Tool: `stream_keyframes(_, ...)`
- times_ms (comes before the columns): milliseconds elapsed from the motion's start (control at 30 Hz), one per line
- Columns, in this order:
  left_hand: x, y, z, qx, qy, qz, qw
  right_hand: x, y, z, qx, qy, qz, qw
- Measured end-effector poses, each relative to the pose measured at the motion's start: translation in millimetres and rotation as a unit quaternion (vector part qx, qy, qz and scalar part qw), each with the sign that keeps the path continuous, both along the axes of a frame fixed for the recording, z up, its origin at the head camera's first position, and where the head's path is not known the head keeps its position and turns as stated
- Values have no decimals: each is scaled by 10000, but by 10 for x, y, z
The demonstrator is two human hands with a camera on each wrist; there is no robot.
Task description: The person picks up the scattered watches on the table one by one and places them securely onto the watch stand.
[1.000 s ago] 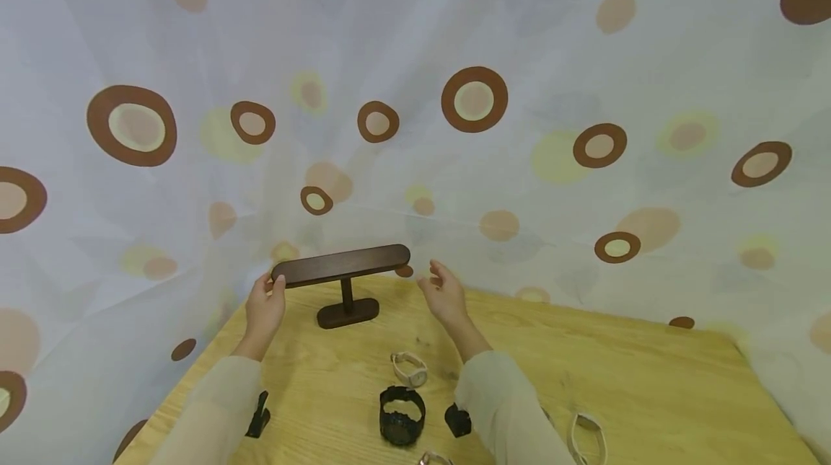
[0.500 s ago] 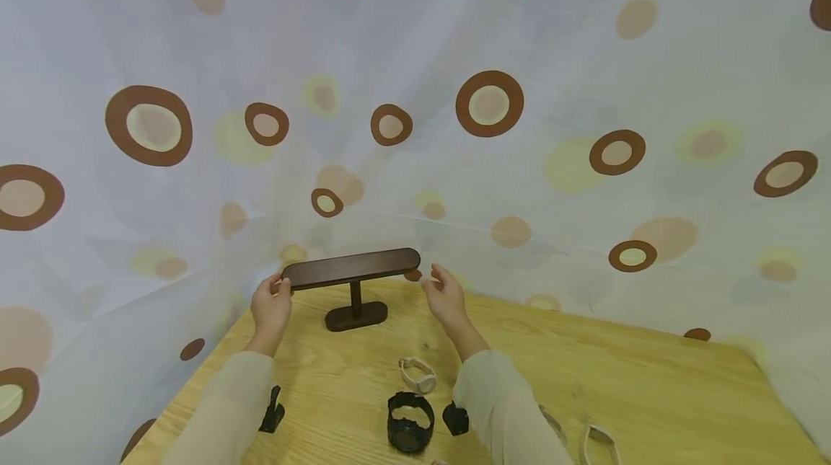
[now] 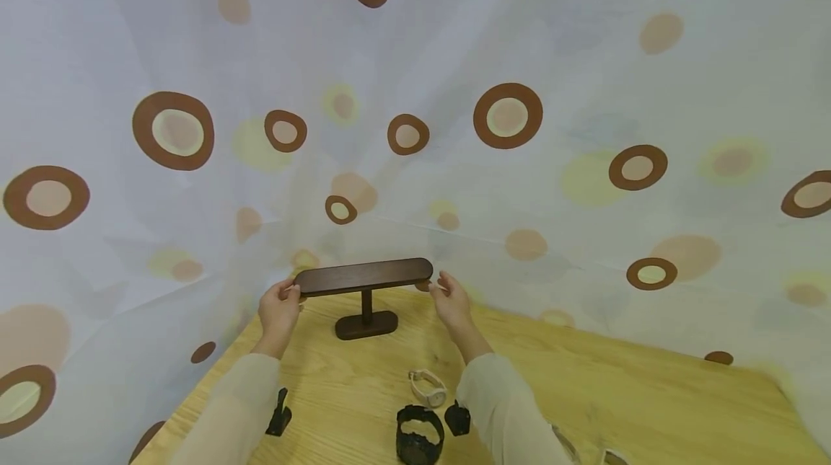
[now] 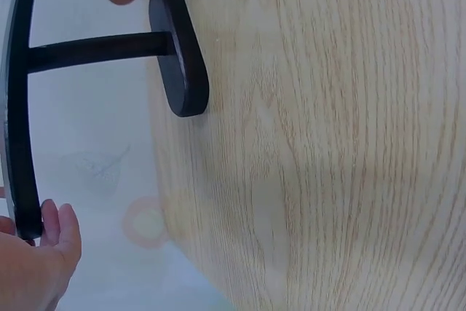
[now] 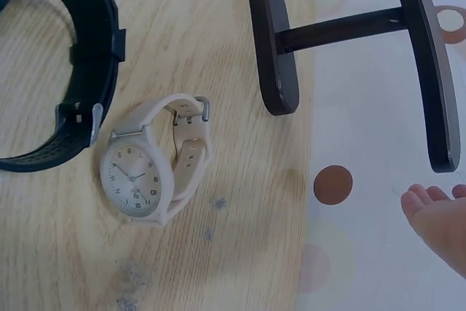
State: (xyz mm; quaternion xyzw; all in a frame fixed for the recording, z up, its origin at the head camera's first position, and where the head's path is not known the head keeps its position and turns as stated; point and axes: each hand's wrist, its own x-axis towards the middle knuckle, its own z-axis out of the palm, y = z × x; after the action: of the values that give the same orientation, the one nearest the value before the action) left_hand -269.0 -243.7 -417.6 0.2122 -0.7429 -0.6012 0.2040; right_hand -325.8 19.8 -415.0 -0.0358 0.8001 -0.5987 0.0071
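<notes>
A dark brown wooden T-shaped display stand stands upright at the back left of the table, its long flat bar resting on a short post and oval base. My left hand holds the bar's left end, thumb on the near edge; in the left wrist view its fingertips reach beneath that end. My right hand is beside the right end, fingers slightly bent. In the right wrist view a small gap separates its fingers from the bar, and nothing is in them.
A pale pink strap watch and a black watch lie on the wooden table between my forearms. More watches are partly cut off at lower right. A patterned cloth rises behind the table.
My right hand has come closer to the bar's right end. My left hand stays at the left end. The whole head view has shifted, with the scene sliding right and down.
</notes>
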Motion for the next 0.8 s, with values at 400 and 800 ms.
stream_keyframes(400, -54, -36, -32, -61, 127, 184, 9997, -134, -18, 2, -196, -351, 455, 9982)
stream_keyframes(800, -70, -52, -54, -422, 262, 141, 9987, -169, -74, 33, -843, -426, 645, 9934)
